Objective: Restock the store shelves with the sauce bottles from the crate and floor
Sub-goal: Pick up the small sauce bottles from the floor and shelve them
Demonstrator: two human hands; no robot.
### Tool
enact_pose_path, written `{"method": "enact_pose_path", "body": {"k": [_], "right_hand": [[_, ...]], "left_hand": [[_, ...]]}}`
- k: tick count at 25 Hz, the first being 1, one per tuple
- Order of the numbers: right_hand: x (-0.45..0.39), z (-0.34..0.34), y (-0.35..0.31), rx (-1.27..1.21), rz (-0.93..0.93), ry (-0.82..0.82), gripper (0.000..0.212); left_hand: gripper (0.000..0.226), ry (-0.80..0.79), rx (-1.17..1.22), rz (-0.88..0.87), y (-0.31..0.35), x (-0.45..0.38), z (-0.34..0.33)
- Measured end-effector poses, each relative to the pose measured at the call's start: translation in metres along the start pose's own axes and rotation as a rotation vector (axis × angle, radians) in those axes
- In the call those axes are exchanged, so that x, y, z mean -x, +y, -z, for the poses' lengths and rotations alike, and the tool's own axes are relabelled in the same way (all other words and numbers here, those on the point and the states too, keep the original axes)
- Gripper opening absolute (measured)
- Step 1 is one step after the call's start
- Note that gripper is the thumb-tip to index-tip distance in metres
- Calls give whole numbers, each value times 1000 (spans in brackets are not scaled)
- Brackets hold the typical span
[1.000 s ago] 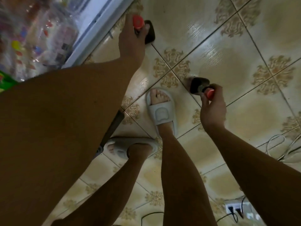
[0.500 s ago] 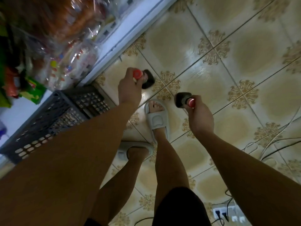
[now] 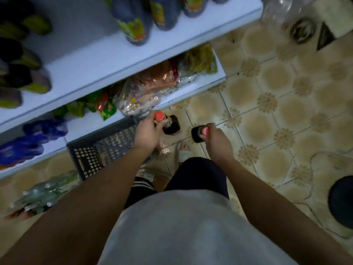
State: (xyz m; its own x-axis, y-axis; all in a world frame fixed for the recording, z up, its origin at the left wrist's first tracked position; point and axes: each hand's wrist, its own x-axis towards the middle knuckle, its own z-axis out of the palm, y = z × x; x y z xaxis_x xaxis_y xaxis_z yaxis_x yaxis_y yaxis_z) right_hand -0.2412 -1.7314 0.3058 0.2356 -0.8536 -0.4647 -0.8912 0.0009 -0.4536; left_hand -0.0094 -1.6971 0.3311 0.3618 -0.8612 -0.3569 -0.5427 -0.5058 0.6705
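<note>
My left hand (image 3: 147,132) grips the neck of a dark sauce bottle (image 3: 171,124) with a red cap, held above the floor by the corner of a dark plastic crate (image 3: 99,152). My right hand (image 3: 217,139) grips a second dark, red-capped sauce bottle (image 3: 197,133) by its neck, a little to the right over the tiles. The white upper shelf (image 3: 91,56) holds several dark bottles with yellow labels (image 3: 133,22), in rows at the back and along the left.
The lower shelf (image 3: 191,88) is packed with snack bags. Shrink-wrapped bottles (image 3: 44,194) lie on the floor at the left. A black round object (image 3: 342,199) and cables (image 3: 309,188) sit at the right on the patterned tiles. My feet in pale sandals (image 3: 183,152) stand below the bottles.
The view has lifted from the floor to the shelves. Both hands, each still gripping its bottle, have come closer together and risen beside the crate.
</note>
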Motion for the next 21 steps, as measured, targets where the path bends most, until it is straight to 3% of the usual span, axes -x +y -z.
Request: {"method": "enact_pose_path", "body": {"k": [10,14,21], "right_hand": [[26,73,-163,-366,218,91,14],[23,87,-224,-341,336,81,27],[9,100,-312,-83,439,187,44]], "left_hand": [[30,261,4,-56,-19,63,206],[27,292,63,-6,-35,71,250],[18,258,253,24,-36,61,291]]}}
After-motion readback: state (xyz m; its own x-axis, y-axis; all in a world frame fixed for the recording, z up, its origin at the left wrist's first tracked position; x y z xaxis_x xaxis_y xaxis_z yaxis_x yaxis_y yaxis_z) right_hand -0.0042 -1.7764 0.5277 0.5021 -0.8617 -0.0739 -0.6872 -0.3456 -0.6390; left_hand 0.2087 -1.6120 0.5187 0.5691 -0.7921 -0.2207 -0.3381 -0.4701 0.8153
